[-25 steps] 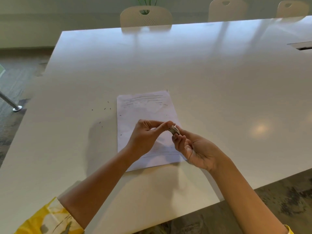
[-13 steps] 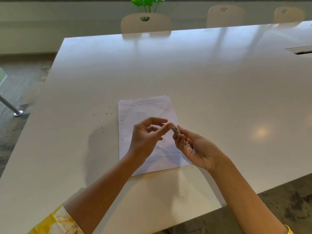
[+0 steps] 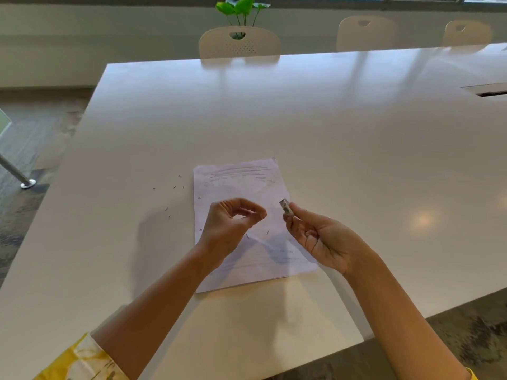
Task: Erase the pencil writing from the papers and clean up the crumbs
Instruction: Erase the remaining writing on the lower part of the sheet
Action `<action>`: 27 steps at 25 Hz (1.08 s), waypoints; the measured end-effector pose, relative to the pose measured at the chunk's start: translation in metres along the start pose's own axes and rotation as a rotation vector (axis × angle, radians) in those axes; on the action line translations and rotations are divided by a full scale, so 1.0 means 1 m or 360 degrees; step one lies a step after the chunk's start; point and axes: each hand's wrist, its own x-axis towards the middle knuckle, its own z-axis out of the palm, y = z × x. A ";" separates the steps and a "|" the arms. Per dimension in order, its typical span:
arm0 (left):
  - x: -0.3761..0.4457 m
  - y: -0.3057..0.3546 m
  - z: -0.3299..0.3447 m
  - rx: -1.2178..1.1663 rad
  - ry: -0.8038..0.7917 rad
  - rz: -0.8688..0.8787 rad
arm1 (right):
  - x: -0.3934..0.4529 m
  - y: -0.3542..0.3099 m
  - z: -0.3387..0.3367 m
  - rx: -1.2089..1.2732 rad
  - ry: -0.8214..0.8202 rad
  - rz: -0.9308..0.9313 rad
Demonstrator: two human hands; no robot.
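A sheet of white paper point(image 3: 241, 185) lies on the white table point(image 3: 329, 127), with faint pencil lines near its far edge and more near its close edge. Dark eraser crumbs point(image 3: 175, 186) are scattered on the table left of the paper, and a few lie on the sheet point(image 3: 267, 231). My right hand point(image 3: 321, 239) holds a small eraser point(image 3: 286, 207) at its fingertips above the paper's right side. My left hand point(image 3: 230, 226) hovers over the sheet, thumb and forefinger pinched together; I cannot tell if anything is between them.
Three pale chairs point(image 3: 240, 42) stand along the table's far side, with a green plant point(image 3: 241, 8) behind the left one. A cable slot point(image 3: 488, 91) is cut into the table at the far right. The near table edge runs close under my forearms.
My hands have drawn apart: the left hand has left the eraser and pulled back to the left, while the right hand keeps the eraser. The view has tilted up a little.
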 end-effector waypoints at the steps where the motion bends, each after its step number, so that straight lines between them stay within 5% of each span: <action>1: 0.000 0.000 -0.001 0.0053 0.0042 0.0027 | 0.001 -0.003 -0.001 -0.0112 0.0015 -0.0111; 3: -0.004 -0.002 0.001 0.0154 0.0093 0.0120 | 0.007 -0.004 -0.006 -0.0571 0.0107 -0.0463; 6: -0.016 -0.010 0.012 0.0433 0.0018 0.0371 | 0.015 0.001 -0.017 -0.1836 0.0274 -0.1151; 8: -0.030 -0.015 0.021 0.0648 -0.0176 0.0597 | 0.020 0.005 -0.022 -0.2263 0.0149 -0.1249; 11: -0.052 -0.021 0.039 0.1006 -0.0659 0.0696 | 0.026 0.011 -0.029 -0.2371 0.0028 -0.1167; 16: -0.062 -0.028 0.046 0.1643 -0.0902 0.0628 | 0.028 0.010 -0.032 -0.2347 0.0016 -0.1160; 27: -0.051 -0.030 -0.009 0.1873 -0.0446 -0.0095 | 0.031 0.014 -0.036 -0.2432 0.0048 -0.1221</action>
